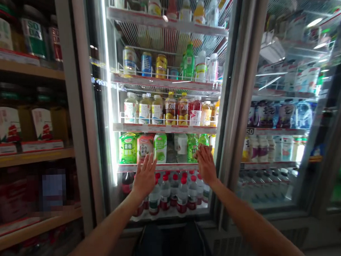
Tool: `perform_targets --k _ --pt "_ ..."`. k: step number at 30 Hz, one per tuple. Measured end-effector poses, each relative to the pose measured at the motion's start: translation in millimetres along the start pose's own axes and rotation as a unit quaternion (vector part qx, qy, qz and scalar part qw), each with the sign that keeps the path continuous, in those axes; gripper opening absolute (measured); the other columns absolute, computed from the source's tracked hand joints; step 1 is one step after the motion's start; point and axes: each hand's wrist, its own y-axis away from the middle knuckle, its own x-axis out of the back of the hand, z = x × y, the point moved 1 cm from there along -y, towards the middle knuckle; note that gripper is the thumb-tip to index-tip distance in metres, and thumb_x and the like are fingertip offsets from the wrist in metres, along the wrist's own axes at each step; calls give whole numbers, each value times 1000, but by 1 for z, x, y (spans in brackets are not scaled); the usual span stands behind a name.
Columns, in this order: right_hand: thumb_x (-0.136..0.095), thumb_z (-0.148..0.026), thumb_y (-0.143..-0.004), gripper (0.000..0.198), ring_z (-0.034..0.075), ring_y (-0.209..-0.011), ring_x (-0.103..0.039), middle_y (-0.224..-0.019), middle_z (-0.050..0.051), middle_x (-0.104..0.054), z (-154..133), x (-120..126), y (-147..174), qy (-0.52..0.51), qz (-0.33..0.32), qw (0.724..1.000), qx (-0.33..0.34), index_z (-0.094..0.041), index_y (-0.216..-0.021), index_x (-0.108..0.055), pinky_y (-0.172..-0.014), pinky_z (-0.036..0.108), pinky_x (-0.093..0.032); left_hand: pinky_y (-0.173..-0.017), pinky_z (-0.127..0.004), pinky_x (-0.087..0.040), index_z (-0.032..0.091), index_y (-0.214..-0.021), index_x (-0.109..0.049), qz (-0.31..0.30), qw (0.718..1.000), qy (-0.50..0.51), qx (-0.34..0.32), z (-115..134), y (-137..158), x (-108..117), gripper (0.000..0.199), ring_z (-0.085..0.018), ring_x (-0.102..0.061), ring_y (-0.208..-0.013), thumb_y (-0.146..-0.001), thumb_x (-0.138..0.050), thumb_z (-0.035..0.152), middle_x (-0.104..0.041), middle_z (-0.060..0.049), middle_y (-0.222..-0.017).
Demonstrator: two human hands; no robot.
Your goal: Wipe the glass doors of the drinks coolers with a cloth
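To be noted before a lit drinks cooler [82, 108]: left hand [144, 177] and right hand [207, 164], both raised, backs toward the wearer. Left: fingers extended and slightly spread, no object visible in hold, just overlapping the lower part of a pink-labelled drink [144, 142]. Right: fingers straight and closer together, likewise without visible hold, just beside a green-labelled drink [191, 144]. Contact with glass or shelf strip [174, 166] impossible to confirm at this angle. Held flat rather than curled, seemingly for want of any load. Above, tea bottles [170, 109] set upright with labels outward, presumably for easy reading. At the bottom, red-capped bottles [182, 194] packed closely, probably to save space and prevent tipping.
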Motion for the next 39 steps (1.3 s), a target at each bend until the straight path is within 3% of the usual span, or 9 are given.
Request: perform_targets --k 5,12,18,24,29,31,35,36,39 --pt "-37 -4 -82 54 19 -139 -15 -143 6 -36 4 -3 49 -2 -74 994 81 -20 -134 -42 -108 45 -31 -111 -46 -16 17 -132 -42 -3 1000 3 -16 2 5 -2 59 -24 -25 -136 -73 -44 14 -29 -9 -145" --pt "-34 -19 -92 49 23 -139 -14 -150 11 -19 44 2 1 8 69 989 -128 -19 -140 -30 -108 50 -29 -111 -47 -16 15 -133 -41 -34 999 17 3 6 4 1 60 -26 -22 -137 -74 -45 17 -26 -10 -146" --pt "-34 -12 -90 55 24 -139 -13 -150 11 -16 25 -6 61 13 25 999 -40 -21 -143 -22 -107 50 -32 -111 -46 -15 16 -132 -43 -13 1000 16 -9 4 5 1 58 -25 -25 -135 -74 -44 16 -30 -10 -145" --pt "-36 -16 -91 52 25 -138 -18 -148 13 -21 50 1 25 -3 72 992 -99 -20 -141 -26 -105 52 -34 -110 -48 -19 16 -132 -42 -16 1000 23 -3 6 8 2 57 -25 -24 -136 -76 -44 18 -28 -10 -145" --pt "-34 -11 -88 56 21 -134 -30 -142 11 -36 -5 -2 18 -124 49 987 -83 -23 -142 -23 -104 46 -38 -110 -48 -23 16 -129 -44 -39 988 144 30 26 7 9 58 -25 -26 -135 -72 -45 12 -30 -11 -145" --pt "-36 -11 -87 58 19 -127 -42 -134 9 -47 -38 -6 13 -207 14 975 -75 -23 -142 -24 -100 40 -44 -111 -44 -24 17 -128 -46 -54 946 308 88 41 0 10 58 -23 -29 -134 -70 -48 12 -32 -9 -145" --pt "-41 -15 -84 60 19 -116 -53 -128 10 -53 -91 -15 -9 -312 23 933 -176 -19 -142 -26 -94 35 -49 -93 -37 -45 17 -122 -48 -60 723 615 309 69 -22 7 46 -20 -56 -109 -78 -48 29 -58 -11 -121" --pt "-41 -16 -84 61 19 -116 -53 -128 10 -53 -102 -18 -13 -332 20 924 -187 -18 -142 -25 -93 34 -49 -84 -35 -50 17 -119 -49 -57 693 637 333 74 -26 6 43 -19 -62 -98 -81 -44 34 -63 -10 -111" --pt "-38 -16 -84 63 16 -117 -53 -130 10 -52 -129 -26 -17 -400 -29 905 -145 -17 -144 -18 -93 31 -49 -68 -30 -53 14 -102 -57 -39 690 641 333 75 -34 6 34 -17 -66 -77 -81 -42 37 -68 -7 -88"
